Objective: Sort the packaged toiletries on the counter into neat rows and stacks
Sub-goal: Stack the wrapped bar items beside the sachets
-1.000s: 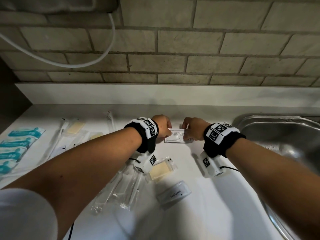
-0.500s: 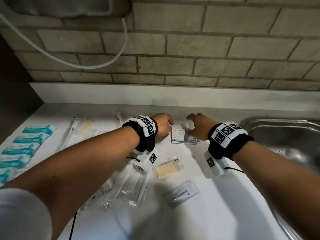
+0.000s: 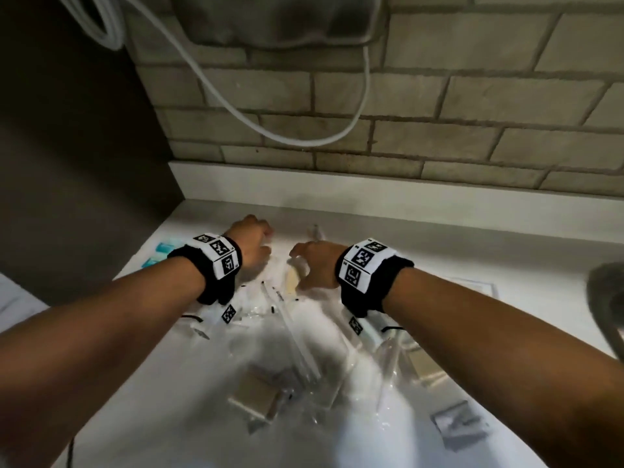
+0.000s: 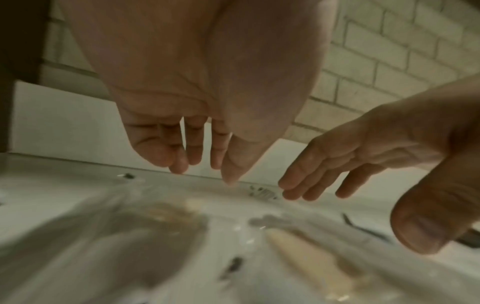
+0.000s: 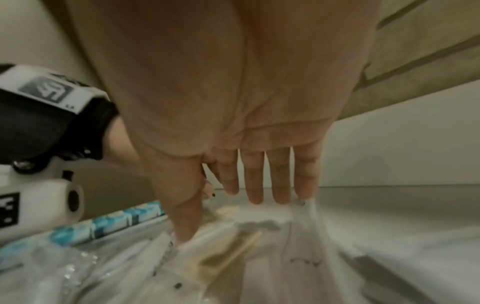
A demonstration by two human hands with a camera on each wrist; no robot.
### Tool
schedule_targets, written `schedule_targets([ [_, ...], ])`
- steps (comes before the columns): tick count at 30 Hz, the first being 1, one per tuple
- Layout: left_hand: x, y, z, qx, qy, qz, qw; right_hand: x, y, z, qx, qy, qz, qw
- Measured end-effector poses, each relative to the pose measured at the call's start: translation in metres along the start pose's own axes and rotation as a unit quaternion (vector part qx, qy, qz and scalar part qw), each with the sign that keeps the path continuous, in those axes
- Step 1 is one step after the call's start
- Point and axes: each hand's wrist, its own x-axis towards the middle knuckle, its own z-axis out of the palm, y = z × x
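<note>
Packaged toiletries in clear wrappers (image 3: 297, 336) lie scattered across the white counter (image 3: 439, 238) near its back edge, with the left hand (image 3: 251, 246) and right hand (image 3: 314, 265) hovering just above them, fingers relaxed and spread, neither holding anything.
</note>
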Motion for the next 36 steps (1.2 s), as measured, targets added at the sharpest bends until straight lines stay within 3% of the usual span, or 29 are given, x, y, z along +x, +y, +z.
schedule_targets([
  [5,0.019,-0.032,0.023,0.057,-0.024,-0.019,0.998,0.033,-0.020,0.016,-0.055,-0.004,0.029,0.998],
  [10,0.034,-0.036,0.026,0.068,0.004,0.013,0.998,0.039,-0.027,0.013,-0.076,-0.007,0.065,0.995],
  [17,0.031,-0.036,0.016,-0.109,-0.009,-0.017,0.994,0.014,-0.033,-0.001,-0.048,0.025,0.074,0.996],
  [23,0.012,-0.027,0.012,-0.226,0.060,0.041,0.971,-0.035,-0.034,-0.006,-0.010,0.071,0.083,0.994],
  [27,-0.023,-0.016,-0.010,-0.293,0.092,0.121,0.944,-0.065,-0.034,0.001,0.031,0.114,0.102,0.988],
  [32,-0.098,-0.004,-0.020,-0.330,0.019,0.201,0.922,-0.082,-0.028,0.020,0.096,0.141,0.134,0.976],
  [36,-0.147,-0.010,0.005,-0.194,-0.122,0.219,0.948,-0.091,-0.017,0.022,0.114,0.174,0.146,0.967],
])
